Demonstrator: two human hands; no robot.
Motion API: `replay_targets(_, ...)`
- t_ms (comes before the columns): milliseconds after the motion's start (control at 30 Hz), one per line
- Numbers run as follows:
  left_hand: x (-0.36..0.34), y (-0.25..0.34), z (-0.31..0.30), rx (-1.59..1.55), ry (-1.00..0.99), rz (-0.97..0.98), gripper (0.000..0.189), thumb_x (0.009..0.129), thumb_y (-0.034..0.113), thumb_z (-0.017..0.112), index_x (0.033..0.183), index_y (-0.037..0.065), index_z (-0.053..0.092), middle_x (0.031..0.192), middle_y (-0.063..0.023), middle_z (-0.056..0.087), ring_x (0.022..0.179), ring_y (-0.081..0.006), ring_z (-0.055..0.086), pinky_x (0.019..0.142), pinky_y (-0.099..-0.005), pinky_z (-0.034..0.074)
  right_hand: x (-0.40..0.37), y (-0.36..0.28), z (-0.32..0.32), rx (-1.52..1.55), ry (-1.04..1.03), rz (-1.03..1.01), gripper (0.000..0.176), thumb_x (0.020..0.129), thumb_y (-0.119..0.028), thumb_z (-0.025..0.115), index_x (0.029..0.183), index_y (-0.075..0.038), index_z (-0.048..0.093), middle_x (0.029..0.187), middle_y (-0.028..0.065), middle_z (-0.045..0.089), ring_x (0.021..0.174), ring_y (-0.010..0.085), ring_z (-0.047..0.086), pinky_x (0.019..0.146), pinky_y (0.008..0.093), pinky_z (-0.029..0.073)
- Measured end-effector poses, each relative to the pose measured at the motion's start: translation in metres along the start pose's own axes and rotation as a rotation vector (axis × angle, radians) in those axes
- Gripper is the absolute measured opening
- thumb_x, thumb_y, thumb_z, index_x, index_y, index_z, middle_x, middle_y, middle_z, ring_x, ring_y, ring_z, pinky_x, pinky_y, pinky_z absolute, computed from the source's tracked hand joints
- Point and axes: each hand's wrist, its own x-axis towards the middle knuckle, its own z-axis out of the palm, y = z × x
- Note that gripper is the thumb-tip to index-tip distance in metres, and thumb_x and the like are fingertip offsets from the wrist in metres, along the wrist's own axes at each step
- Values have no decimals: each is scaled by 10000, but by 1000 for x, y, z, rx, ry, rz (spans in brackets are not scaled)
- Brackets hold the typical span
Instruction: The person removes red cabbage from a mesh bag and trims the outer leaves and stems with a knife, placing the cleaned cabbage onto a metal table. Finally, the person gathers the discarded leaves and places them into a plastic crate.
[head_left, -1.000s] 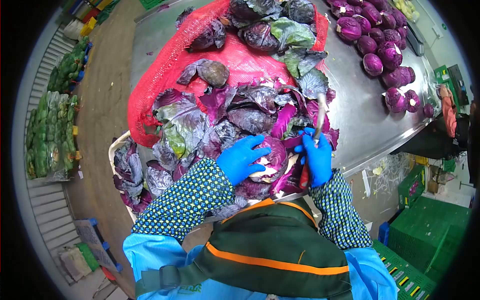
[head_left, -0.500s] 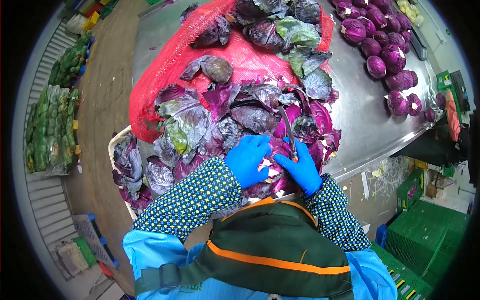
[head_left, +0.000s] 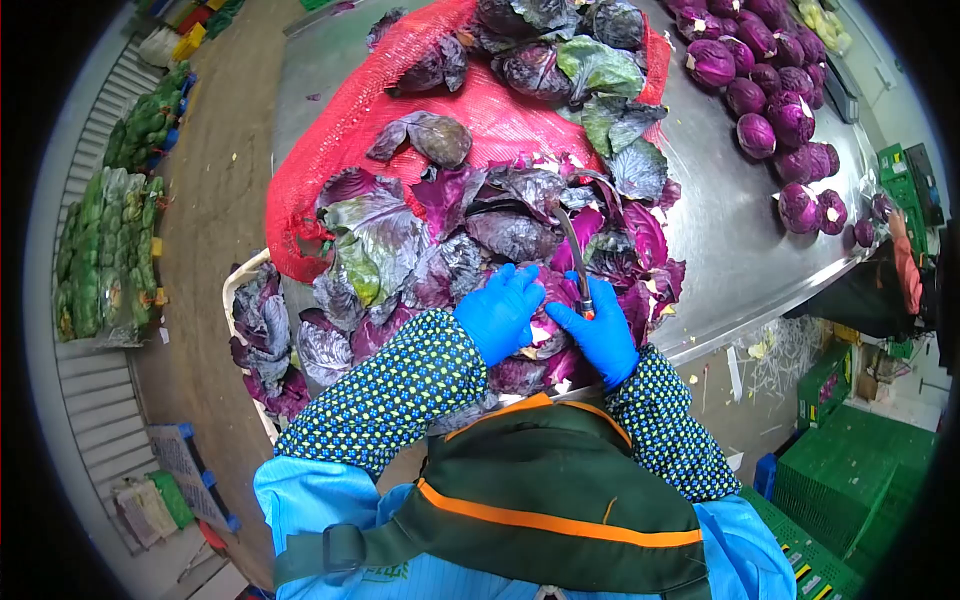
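In my right hand (head_left: 607, 338), gloved in blue, is a curved knife (head_left: 573, 245) with its blade pointing up and away from me. My left hand (head_left: 500, 313), also blue-gloved, has its fingers curled over a red cabbage (head_left: 541, 338) whose pale cut stem shows between the hands. My fingers partly cover this cabbage. Loose purple outer leaves (head_left: 372, 245) are heaped around both hands. Beyond them lies a red mesh bag (head_left: 330, 165), with several leafy, untrimmed cabbages (head_left: 530, 68) on it.
Trimmed red cabbages (head_left: 757, 135) are grouped on the right of the metal table (head_left: 705, 270). A pale crate rim (head_left: 229, 290) shows left of the leaves. Green crates (head_left: 840, 460) stand at lower right. Another person's coral sleeve or glove (head_left: 906, 262) is at the table's right end.
My left fingers have shifted slightly upward on the cabbage. The knife stays in my right hand, almost unmoved. The other person's coral sleeve or glove has moved a little. The whole view has shifted slightly.
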Motion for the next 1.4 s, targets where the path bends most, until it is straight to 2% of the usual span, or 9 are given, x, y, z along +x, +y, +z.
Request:
replay_targets(100, 5, -39, 4, -383, 7, -337, 266, 715, 54, 619, 976, 54, 566, 1051, -157, 581, 837, -281, 612, 732, -346, 527, -5, -3, -2, -27, 4, 6, 540, 743, -256, 747, 1167, -15, 515, 1098, 155, 512, 1022, 259, 519, 891, 349, 415)
replay_targets(233, -14, -79, 11, -979, 537, -720, 154, 779, -28, 517, 903, 44, 576, 971, -92, 614, 814, -147, 600, 644, -288, 544, -9, 1, -1, 86, 93, 158, 540, 741, -267, 754, 1147, 0, 519, 1042, 126, 568, 949, 204, 550, 847, 324, 437)
replay_targets(367, -45, -125, 24, -149, 670, -387, 213, 784, 12, 576, 994, 43, 590, 1127, -142, 567, 1029, -256, 544, 873, -384, 476, -11, 7, -15, 295, -48, 374, 575, 748, -238, 752, 1203, 6, 499, 1072, 92, 592, 969, 161, 545, 838, 302, 449)
replay_targets(433, -31, -61, -38, 203, 424, -180, 358, 786, 116, 654, 1127, 62, 559, 1215, -165, 509, 1143, -293, 463, 962, -393, 390, -6, 5, -24, 432, -107, 377, 573, 755, -192, 746, 1233, -6, 491, 1074, 75, 598, 969, 136, 541, 843, 287, 451)
replay_targets(500, -26, -24, -6, -722, 129, -224, 547, 747, 230, 736, 1224, 91, 507, 1227, -156, 460, 1138, -291, 452, 929, -367, 400, 4, -4, -34, 330, -345, 286, 535, 765, -143, 730, 1237, -27, 505, 1074, 64, 603, 948, 117, 543, 837, 278, 456)
replay_targets(633, -49, 5, 12, -762, 47, -578, 702, 665, 300, 807, 1256, 106, 481, 1111, -103, 420, 950, -220, 499, 826, -332, 439, 10, -17, -45, 308, -394, 263, 476, 768, -78, 711, 1209, -39, 535, 1126, 50, 592, 1014, 116, 525, 904, 279, 420)
replay_targets(833, -54, 2, 4, -666, 96, -300, 572, 614, 263, 805, 1062, 47, 522, 992, -165, 498, 948, -330, 508, 845, -399, 425, 33, -17, -20, 182, -198, 168, 267, 835, -202, 655, 974, 5, 556, 736, 36, 614, 644, 68, 542, 576, 230, 434)
replay_targets(1067, -47, -9, -8, -611, -37, -267, 519, 660, 263, 772, 1065, 44, 531, 935, -126, 538, 867, -248, 562, 772, -353, 471, 19, -39, -18, 307, -237, 361, 478, 837, -197, 665, 1231, 9, 488, 1058, 40, 582, 926, 81, 519, 800, 227, 437)
replay_targets(1400, -35, -34, -10, -321, 32, -340, 229, 715, 136, 597, 939, 89, 578, 805, -124, 597, 693, -324, 606, 628, -422, 495, 0, -21, -11, 328, -279, 383, 498, 797, -200, 715, 1224, -19, 532, 1013, 33, 612, 869, 74, 513, 816, 240, 439)
